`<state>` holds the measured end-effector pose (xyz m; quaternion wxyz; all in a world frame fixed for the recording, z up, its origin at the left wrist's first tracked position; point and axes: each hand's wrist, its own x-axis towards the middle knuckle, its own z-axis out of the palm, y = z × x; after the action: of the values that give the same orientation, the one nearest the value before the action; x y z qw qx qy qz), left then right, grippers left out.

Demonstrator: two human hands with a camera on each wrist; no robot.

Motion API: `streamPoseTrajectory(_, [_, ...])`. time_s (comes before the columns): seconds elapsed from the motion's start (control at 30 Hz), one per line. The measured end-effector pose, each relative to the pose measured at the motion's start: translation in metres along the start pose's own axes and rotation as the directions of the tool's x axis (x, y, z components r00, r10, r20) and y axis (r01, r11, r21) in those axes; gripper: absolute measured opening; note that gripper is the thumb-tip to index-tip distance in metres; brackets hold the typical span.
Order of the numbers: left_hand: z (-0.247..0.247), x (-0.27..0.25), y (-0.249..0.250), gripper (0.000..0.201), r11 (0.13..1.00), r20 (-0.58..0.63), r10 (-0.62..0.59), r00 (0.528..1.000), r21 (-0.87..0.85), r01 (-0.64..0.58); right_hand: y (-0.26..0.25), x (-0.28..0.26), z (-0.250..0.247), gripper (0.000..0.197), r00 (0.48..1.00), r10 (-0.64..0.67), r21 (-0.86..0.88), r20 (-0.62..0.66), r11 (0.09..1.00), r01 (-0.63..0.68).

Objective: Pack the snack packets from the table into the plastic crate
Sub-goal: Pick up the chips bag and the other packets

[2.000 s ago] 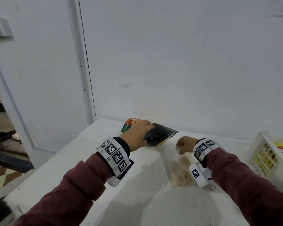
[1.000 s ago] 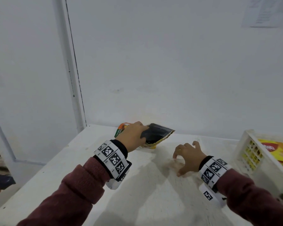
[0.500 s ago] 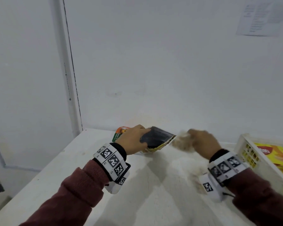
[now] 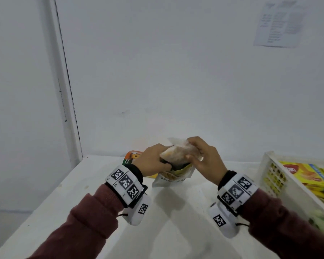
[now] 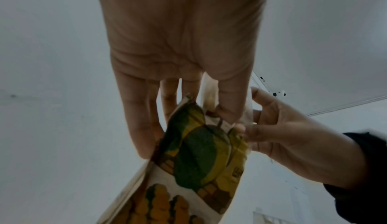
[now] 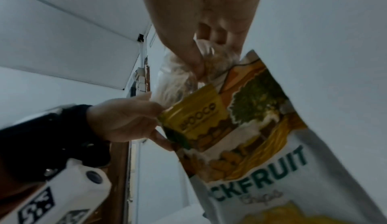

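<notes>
A white tabletop (image 4: 86,206) fills the lower half of the head view, butting against a pale wall. At the right edge of the frame stands the white plastic crate (image 4: 269,176), its lattice wall facing the hands, with yellow snack packets (image 4: 307,174) lying inside it.

Above the middle of the tabletop, the jackfruit chips packet (image 4: 171,177) hangs upright, clear of the surface, its mouth up between the two hands. The right wrist view shows its white lower face with green lettering and a yellow and green picture near the top (image 6: 251,128).

The left hand (image 4: 151,161), centre of the head view, has its grip closed on the packet's top edge; in the left wrist view the fingers (image 5: 142,128) lie behind the edge while the thumb presses on the front.

The right hand (image 4: 206,159), just to the right, pinches a clear bag of pale snack pieces (image 4: 178,152) at the packet's mouth; thumb and fingers curl round its bunched top in the right wrist view (image 6: 188,78). Whether the bag's lower end is inside the packet cannot be told.

Behind the left hand, at the tabletop's far edge, an orange and green packet (image 4: 131,157) lies flat, mostly hidden.
</notes>
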<state>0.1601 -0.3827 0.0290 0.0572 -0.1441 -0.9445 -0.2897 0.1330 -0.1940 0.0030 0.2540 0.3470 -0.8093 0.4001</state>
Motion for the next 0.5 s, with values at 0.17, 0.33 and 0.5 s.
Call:
streamPoseTrajectory(0.17, [-0.001,0.002,-0.005,0.058,0.999,0.028,0.016,0.999,-0.039,-0.015,0.002,0.003,-0.007,0.027,0.995,-0.03,-0.184,0.096,0.982,0.047])
streamPoseTrajectory(0.33, [-0.002,0.007,-0.009,0.059,0.997,0.005,0.033,0.999,-0.073,-0.033,-0.004,0.009,-0.007,0.024,0.992,-0.071,-0.322,0.106,0.941,0.102])
streamPoseTrajectory(0.5, [-0.002,0.011,-0.015,0.057,0.994,0.021,0.066,0.998,-0.088,-0.064,-0.004,0.008,-0.001,0.02,0.998,-0.014,-0.357,0.062,0.933,0.035])
